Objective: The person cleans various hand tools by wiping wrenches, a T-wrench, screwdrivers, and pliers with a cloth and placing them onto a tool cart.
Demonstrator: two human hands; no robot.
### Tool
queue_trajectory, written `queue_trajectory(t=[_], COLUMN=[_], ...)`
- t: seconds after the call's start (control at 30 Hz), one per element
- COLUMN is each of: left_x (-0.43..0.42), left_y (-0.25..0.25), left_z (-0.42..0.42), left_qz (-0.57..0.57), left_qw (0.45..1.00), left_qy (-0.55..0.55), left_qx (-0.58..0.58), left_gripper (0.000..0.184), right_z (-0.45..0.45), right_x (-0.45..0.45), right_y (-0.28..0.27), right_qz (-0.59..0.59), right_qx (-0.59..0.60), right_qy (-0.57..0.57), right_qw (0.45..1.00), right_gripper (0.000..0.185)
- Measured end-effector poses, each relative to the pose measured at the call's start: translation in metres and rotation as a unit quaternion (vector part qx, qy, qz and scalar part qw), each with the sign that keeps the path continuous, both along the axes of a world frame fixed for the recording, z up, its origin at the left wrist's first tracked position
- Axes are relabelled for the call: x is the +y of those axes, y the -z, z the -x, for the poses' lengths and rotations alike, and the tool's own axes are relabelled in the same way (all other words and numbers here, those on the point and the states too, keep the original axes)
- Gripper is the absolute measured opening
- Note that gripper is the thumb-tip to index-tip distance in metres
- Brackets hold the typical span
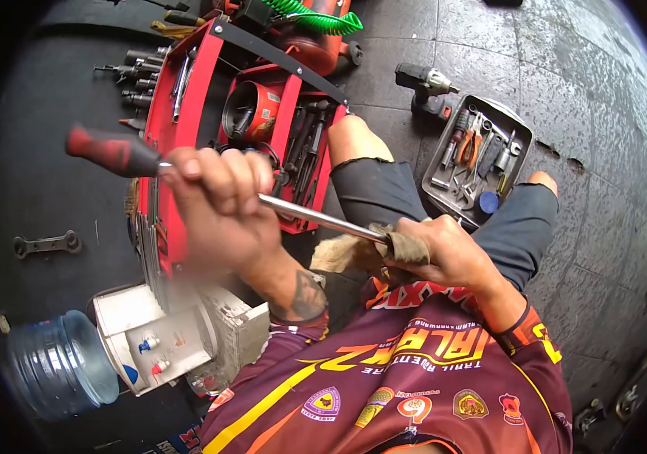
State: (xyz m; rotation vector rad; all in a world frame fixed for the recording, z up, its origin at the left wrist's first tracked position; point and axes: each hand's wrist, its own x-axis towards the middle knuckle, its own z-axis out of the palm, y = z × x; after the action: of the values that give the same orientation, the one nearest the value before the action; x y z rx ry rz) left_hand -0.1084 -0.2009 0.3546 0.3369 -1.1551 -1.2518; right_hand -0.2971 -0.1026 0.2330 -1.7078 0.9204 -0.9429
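A long screwdriver [323,219] with a red and black handle lies slantwise across the view, its handle end at the upper left and slightly blurred. My left hand [225,200] is closed round the metal shaft just below the handle. The far end of the shaft runs into a brown cloth [346,253], which my right hand [440,250] grips around it. The tip is hidden in the cloth and fingers. Both hands are above my lap, in front of my shirt.
A red tool cart [198,91] with wrenches and a can stands left of my knees. Between my legs lies a metal tray [516,117] of tools, with a cordless impact wrench [422,87] beside it. A water dispenser [123,310] with a blue bottle [66,363] is at lower left.
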Motion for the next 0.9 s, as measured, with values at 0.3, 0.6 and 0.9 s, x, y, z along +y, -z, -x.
queue_trajectory(t=[0.3, 0.6, 0.9], left_x=[-0.018, -0.052, -0.118], left_y=[0.042, 0.239, 0.278], left_z=[-0.028, -0.079, -0.111], left_qz=[0.108, -0.048, -0.058], left_qw=[0.821, 0.751, 0.628], left_qy=[-0.281, -0.224, -0.243], left_qx=[-0.485, -0.619, -0.737], left_gripper=[0.03, 0.027, 0.032], right_z=[0.088, 0.109, 0.107], right_x=[0.043, 0.083, 0.075], right_y=[0.06, 0.077, 0.068], right_qz=[-0.138, -0.16, -0.176], right_qx=[-0.174, -0.198, -0.164], right_qy=[0.405, 0.517, 0.53], right_qw=[0.887, 0.817, 0.813], right_gripper=[0.011, 0.018, 0.017])
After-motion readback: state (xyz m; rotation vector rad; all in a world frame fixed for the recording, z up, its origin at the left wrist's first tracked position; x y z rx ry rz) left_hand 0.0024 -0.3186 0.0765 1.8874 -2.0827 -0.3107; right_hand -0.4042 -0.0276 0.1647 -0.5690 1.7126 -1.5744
